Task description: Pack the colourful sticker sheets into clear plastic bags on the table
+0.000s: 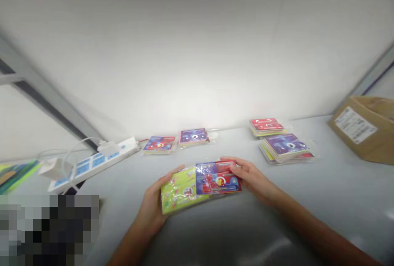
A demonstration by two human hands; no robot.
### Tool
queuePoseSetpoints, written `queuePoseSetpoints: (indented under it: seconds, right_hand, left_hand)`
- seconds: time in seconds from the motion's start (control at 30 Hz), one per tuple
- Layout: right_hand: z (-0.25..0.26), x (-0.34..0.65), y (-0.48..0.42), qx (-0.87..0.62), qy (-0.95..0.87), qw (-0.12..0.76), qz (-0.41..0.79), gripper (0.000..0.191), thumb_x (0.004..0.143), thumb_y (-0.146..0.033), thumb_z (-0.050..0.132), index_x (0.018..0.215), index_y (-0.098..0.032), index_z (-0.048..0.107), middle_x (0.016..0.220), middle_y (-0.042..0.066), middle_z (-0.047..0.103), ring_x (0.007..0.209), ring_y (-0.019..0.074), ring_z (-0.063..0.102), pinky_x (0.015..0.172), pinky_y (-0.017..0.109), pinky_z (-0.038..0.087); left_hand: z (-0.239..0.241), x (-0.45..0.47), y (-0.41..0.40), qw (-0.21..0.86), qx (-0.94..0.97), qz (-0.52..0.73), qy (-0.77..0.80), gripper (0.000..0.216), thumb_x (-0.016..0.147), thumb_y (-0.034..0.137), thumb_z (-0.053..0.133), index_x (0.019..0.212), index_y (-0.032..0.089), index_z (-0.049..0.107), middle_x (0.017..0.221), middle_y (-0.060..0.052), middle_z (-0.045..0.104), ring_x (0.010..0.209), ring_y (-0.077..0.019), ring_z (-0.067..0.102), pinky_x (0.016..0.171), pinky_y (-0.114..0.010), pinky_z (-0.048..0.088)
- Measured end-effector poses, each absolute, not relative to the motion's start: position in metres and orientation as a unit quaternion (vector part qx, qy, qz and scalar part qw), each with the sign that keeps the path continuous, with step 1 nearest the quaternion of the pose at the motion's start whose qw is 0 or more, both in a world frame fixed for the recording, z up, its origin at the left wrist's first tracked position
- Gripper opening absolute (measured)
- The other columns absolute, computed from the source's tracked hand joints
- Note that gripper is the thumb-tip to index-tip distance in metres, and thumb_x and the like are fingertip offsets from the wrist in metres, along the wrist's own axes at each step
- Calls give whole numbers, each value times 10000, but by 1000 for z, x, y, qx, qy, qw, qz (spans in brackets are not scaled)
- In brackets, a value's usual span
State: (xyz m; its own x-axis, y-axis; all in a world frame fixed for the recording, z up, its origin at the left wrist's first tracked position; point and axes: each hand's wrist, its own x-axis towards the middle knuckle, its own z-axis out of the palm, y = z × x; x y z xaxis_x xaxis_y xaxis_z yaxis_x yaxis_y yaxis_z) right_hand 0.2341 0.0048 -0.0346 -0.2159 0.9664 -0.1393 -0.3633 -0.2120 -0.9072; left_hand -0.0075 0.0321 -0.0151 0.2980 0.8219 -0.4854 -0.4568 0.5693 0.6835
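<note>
Both hands are loaded, holding one long bundle between them, low-center over the table (123, 225). Left hand (154, 200) has the green pack (178, 192) by its left end, fingers curled round the edge, palm side on the outer edge; whatever is underneath is hidden. Right hand (252, 175) pinches the blue-and-red card (218, 179) at its upper right corner, thumb on top, a finger along the far edge; can't see what supports it below. Key relation: card sits on the right of the green pack, overlapping its right part, so the long axis runs left to right, hand to hand, right end a bit farther from the body. Left hand is nearer the green pack, right hand nearer the card, neither reaching across the seam. Glossy clear film over both; can't tell if it's one bag or two. Closest stacks lie beyond the hands: purple pack (194, 136) ahead, past the bundle's far edge, and purple-topped stack (286, 147) beyond the right hand, not touching it.
</note>
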Motion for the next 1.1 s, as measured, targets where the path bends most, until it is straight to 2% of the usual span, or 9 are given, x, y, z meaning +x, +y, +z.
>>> queuePoseSetpoints:
  seconds: [0.17,0.27,0.37,0.47,0.57,0.67,0.93,1.1]
  right_hand:
    - [-40,234,6,-400,-364,532,652,437,715,-441,641,1090,-266,500,959,31,680,845,193,642,731,340,501]
    - [-41,235,9,-422,-375,551,615,376,716,-448,631,1009,-221,568,956,52,684,885,201,630,788,345,482]
    - [-38,236,9,-415,-440,496,623,401,758,-484,570,1013,-182,636,1074,93,658,1005,226,596,899,377,429]
    - [-36,234,5,-391,-518,423,632,420,797,-479,526,1105,-211,620,1167,65,619,1097,223,546,989,405,347]
    - [-37,231,1,-358,-577,354,643,424,810,-439,529,1183,-241,566,1229,38,578,1150,217,504,1016,408,308]
    - [-38,230,-1,-335,-607,322,645,428,814,-415,531,1214,-261,536,1251,33,559,1152,221,500,989,407,341]
    - [-37,230,-1,-331,-618,331,632,374,820,-391,528,1170,-266,573,1201,32,595,1115,204,526,957,370,373]
    - [-39,229,3,-409,-555,420,590,318,788,-435,553,983,-207,658,987,53,681,884,186,626,833,337,452]
  left_hand:
    - [-17,-8,33,778,206,413,426,456,789,224,534,1231,120,506,1090,-125,656,1000,-299,609,888,-414,467]
    - [-19,-9,34,768,214,420,434,461,788,216,534,1236,110,499,1080,-137,659,974,-302,622,866,-424,481]
    - [-21,-11,34,757,229,427,438,485,768,190,552,1242,107,496,1075,-142,660,959,-307,628,859,-434,484]
    - [-20,-11,33,762,233,420,434,489,762,201,566,1239,114,503,1056,-132,671,963,-301,627,873,-422,476]
    - [-17,-9,31,758,247,405,447,496,761,205,573,1246,131,497,1018,-123,685,935,-303,640,842,-426,494]
    - [-14,-8,29,750,266,394,461,498,759,196,573,1248,144,494,997,-119,690,912,-299,649,793,-406,520]
    - [-15,-8,27,746,300,369,465,549,756,164,596,1282,169,438,1023,-117,679,881,-288,661,759,-394,539]
    - [-15,-8,27,751,294,371,460,568,758,165,605,1295,174,422,1028,-119,677,865,-281,667,773,-394,537]
